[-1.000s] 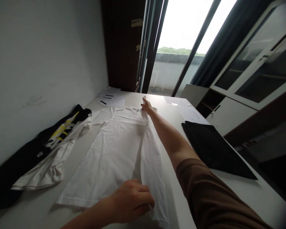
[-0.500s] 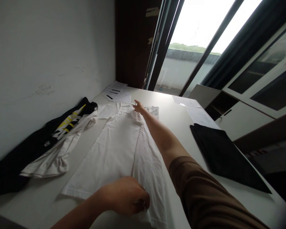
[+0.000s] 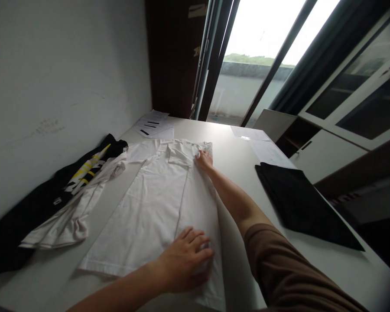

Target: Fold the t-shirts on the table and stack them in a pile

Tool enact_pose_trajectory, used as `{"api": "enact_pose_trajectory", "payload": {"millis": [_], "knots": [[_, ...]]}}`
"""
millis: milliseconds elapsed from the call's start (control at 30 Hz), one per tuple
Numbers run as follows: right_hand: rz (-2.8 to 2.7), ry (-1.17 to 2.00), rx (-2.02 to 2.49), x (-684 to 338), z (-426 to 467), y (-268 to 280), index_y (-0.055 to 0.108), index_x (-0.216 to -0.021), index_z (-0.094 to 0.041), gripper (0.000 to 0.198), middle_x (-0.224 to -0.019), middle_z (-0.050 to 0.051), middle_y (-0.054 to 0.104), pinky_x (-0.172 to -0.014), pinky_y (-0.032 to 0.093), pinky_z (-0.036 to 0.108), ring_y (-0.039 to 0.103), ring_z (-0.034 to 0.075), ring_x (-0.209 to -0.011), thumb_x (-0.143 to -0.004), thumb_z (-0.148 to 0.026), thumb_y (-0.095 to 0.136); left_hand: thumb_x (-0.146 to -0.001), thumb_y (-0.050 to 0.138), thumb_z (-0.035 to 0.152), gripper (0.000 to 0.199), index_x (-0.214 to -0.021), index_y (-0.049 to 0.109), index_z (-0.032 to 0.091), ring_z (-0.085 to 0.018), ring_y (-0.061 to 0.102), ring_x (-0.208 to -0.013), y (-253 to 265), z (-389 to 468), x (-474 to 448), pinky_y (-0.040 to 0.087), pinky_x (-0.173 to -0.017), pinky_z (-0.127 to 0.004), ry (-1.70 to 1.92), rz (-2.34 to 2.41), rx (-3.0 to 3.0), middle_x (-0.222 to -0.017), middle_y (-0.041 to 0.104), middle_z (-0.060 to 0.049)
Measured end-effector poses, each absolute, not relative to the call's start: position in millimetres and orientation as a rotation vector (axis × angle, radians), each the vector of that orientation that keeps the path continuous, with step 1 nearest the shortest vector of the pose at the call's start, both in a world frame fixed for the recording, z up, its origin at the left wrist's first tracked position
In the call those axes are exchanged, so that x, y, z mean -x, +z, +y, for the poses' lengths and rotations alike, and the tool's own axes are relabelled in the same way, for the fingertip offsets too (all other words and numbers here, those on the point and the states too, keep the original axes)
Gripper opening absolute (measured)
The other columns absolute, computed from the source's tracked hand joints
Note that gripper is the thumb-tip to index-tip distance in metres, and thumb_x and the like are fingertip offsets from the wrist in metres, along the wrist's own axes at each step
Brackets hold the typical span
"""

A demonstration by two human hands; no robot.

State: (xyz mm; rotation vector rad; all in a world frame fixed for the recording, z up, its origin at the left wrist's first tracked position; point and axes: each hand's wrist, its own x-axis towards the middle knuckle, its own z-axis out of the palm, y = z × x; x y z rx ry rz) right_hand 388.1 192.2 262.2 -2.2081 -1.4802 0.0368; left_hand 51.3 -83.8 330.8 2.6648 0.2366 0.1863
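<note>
A white T-shirt [image 3: 146,199] lies on the white table with its right side folded over lengthwise toward the middle. My left hand [image 3: 186,262] rests on the lower part of the folded-over side, fingers apart and slightly bent, palm down. At the shirt's far right end, near the shoulder, my right hand [image 3: 204,160] touches the cloth with its fingers spread. A sleeve reaches out to the left at the top of the shirt, and another sits folded on top near the upper middle.
Left of the shirt lie a crumpled pale garment [image 3: 81,212] and a black garment with yellow and white print [image 3: 42,195] along the wall. A folded black cloth [image 3: 305,203] lies on the right of the table [image 3: 237,173]. Paper sheets [image 3: 154,123] rest at the far end.
My left hand has gone from a closed grip on the shirt's edge to lying spread on it. My right hand has moved right and down onto the fabric. The folded-over side looks smoother.
</note>
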Motion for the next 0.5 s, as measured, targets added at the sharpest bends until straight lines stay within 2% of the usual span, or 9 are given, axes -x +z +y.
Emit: {"api": "enact_pose_trajectory", "payload": {"millis": [67, 167, 300, 500], "knots": [[-1.567, 0.04, 2.271, -403, 186, 255, 0.056, -0.142, -0.02, 0.05, -0.151, 0.014, 0.049, -0.119, 0.026, 0.049, 0.035, 0.034, -0.144, -0.101, -0.049, 0.049, -0.099, 0.056, 0.052, 0.063, -0.153, 0.042, 0.023, -0.034, 0.03, -0.151, 323, -89, -52, 0.018, -0.124, -0.06, 0.128, 0.106, -2.706, -0.164, 0.036, -0.012], [-1.673, 0.046, 2.346, -417, 189, 250, 0.05, -0.149, -0.025, 0.054, -0.162, 0.011, 0.035, -0.121, 0.02, 0.051, 0.023, 0.033, -0.151, -0.105, -0.054, 0.036, -0.105, 0.042, 0.054, 0.067, -0.162, 0.027, 0.023, -0.033, 0.018, -0.157, 320, -91, -53, 0.011, -0.125, -0.062, 0.033, 0.032, -2.742, -0.17, 0.022, -0.012], [-1.746, 0.07, 2.376, -432, 206, 247, 0.04, -0.157, -0.031, 0.056, -0.167, 0.007, 0.025, -0.122, 0.018, 0.054, 0.019, 0.032, -0.153, -0.107, -0.054, 0.028, -0.107, 0.036, 0.054, 0.065, -0.163, 0.026, 0.024, -0.033, 0.015, -0.157, 327, -90, -56, 0.01, -0.126, -0.06, -0.02, -0.018, -2.792, -0.171, 0.019, -0.01], [-1.707, 0.143, 2.432, -460, 229, 240, 0.031, -0.162, -0.032, 0.063, -0.17, 0.007, 0.016, -0.122, 0.017, 0.058, 0.013, 0.032, -0.155, -0.106, -0.059, 0.026, -0.108, 0.032, 0.053, 0.06, -0.162, 0.031, 0.026, -0.031, 0.023, -0.156, 324, -89, -60, 0.017, -0.126, -0.058, 0.041, -0.118, -2.861, -0.169, 0.026, -0.006]]}}
